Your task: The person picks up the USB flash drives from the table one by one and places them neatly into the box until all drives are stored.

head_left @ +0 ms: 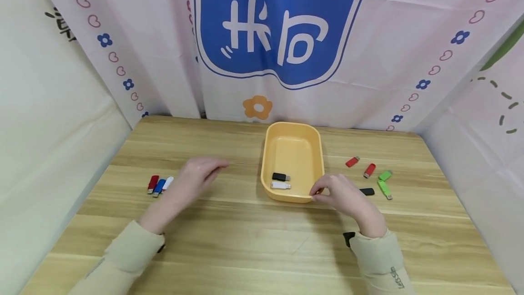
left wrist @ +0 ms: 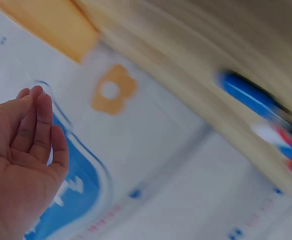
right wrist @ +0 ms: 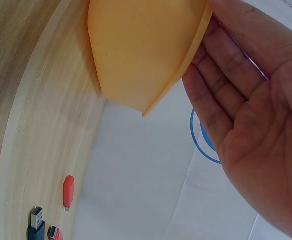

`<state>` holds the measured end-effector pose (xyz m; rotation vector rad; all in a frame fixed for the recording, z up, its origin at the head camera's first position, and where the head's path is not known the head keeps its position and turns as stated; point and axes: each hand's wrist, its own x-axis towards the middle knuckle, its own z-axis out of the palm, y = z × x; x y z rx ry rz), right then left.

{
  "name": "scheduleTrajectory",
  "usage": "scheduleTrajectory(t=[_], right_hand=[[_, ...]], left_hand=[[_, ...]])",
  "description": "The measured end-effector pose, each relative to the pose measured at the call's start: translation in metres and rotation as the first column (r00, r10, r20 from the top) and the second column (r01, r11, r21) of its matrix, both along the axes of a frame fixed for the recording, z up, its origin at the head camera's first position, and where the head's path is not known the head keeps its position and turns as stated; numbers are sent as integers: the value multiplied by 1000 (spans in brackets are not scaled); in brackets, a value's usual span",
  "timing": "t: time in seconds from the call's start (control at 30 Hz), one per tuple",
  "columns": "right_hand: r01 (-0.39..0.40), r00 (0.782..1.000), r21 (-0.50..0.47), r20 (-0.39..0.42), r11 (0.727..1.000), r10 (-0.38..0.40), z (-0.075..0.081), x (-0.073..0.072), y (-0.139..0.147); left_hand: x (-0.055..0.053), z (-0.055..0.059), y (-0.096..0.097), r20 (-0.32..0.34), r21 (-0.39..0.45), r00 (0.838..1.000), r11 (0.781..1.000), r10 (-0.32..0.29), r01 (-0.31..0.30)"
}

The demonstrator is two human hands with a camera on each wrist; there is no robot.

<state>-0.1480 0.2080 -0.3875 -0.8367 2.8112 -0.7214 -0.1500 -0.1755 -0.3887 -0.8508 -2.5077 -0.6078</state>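
A yellow tray stands on the table, holding a black USB flash drive and a white USB flash drive near its front. My right hand pinches the tray's front right rim, thumb outside; the right wrist view shows the fingers at the rim of the tray. Left of the tray, my left hand hovers over the table, thumb near the fingertips, with nothing visible in it. Beside its wrist lie a red flash drive, a blue flash drive and a white one.
Right of the tray lie two red flash drives, two green flash drives and a black flash drive, partly behind my right hand. A printed curtain hangs along the table's back edge, with white cloth at the sides.
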Motion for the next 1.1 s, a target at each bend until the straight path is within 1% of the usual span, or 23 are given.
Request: scheduleTrajectory(t=[0.1, 0.17, 0.27, 0.33, 0.43, 0.5, 0.53, 0.6, 0.67, 0.77, 0.83, 0.93, 1.1], right_hand=[[2, 1000, 1, 0, 1000, -2, 0, 0, 0], [1, 1000, 3, -3, 1000, -1, 0, 0, 0], [-1, 1000, 3, -5, 1000, 1, 0, 0, 1], [-2, 1000, 0, -6, 1000, 2, 1, 0, 1], [-1, 1000, -2, -7, 1000, 1, 1, 0, 1], [0, 1000, -3, -6, 1000, 0, 1, 0, 1], [0, 1000, -2, -6, 1000, 0, 0, 0, 0], [-1, 1000, 0, -7, 1000, 1, 0, 0, 0], [-1, 1000, -1, -8, 1000, 1, 0, -1, 0], [-8, 1000, -1, -13, 1000, 8, 0, -1, 0], [-12, 1000, 2, -18, 1000, 12, 0, -1, 1], [-13, 1000, 4, -18, 1000, 13, 0, -2, 1], [-4, 1000, 3, -14, 1000, 4, 0, -1, 1]], left_hand=[[4, -3, -34, 79, 5, 994, 997, 79, -80], [5, -6, -56, 122, -1, 983, 990, 138, -139], [6, -11, -88, 200, -6, 961, 981, 192, -195], [7, -13, -106, 252, -31, 944, 977, 213, -212], [9, -19, -130, 305, -86, 927, 975, 220, -203], [10, -24, -142, 308, -122, 926, 975, 217, -188], [11, -27, -147, 297, -139, 931, 974, 213, -179], [12, -32, -155, 280, -161, 938, 973, 205, -165], [11, -37, -160, 246, -175, 950, 973, 193, -152], [11, -43, -164, 229, -188, 955, 971, 187, -145], [11, -48, -165, 228, -188, 957, 973, 179, -137], [10, -51, -167, 240, -189, 955, 973, 174, -130], [8, -51, -167, 261, -208, 950, 971, 174, -121]])
